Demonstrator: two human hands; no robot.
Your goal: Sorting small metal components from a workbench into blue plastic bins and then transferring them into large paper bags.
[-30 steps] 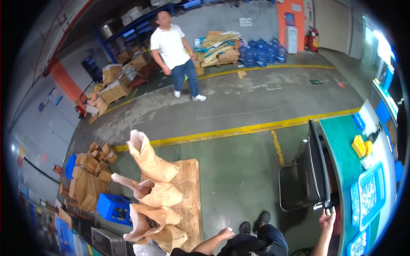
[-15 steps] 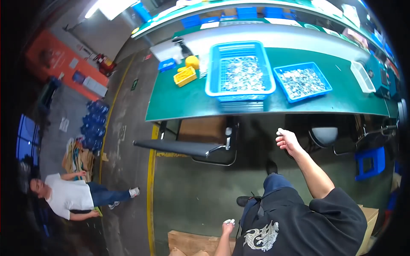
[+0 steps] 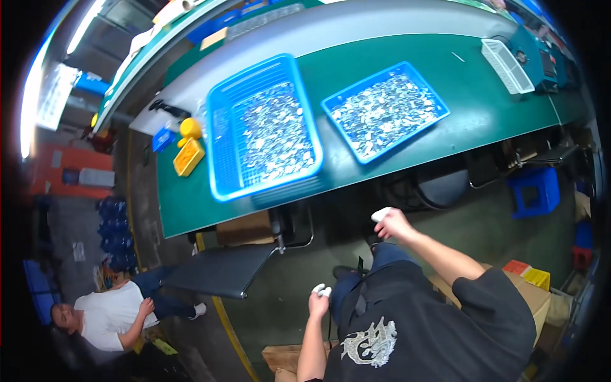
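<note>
My right hand hangs in front of the green table, below its near edge, with fingers curled. White covers, probably finger cots, show at its fingertips; whether anything lies inside the fingers is hidden. Lower and to the left, my left hand is also curled, with white at the fingertips, beside my leg. Neither hand touches the table. On the table stand a large blue plastic basket and a shallower blue tray, both filled with many small, shiny, pale pieces.
The green table also carries a yellow box and a white basket. A black chair stands at its front left. A blue stool and cardboard box are at right. A person in a white shirt is at far left.
The view has turned, and the table, basket and tray appear closer and tilted. My left hand has risen in the picture; my right hand has shifted left and down. The person's arm has moved.
</note>
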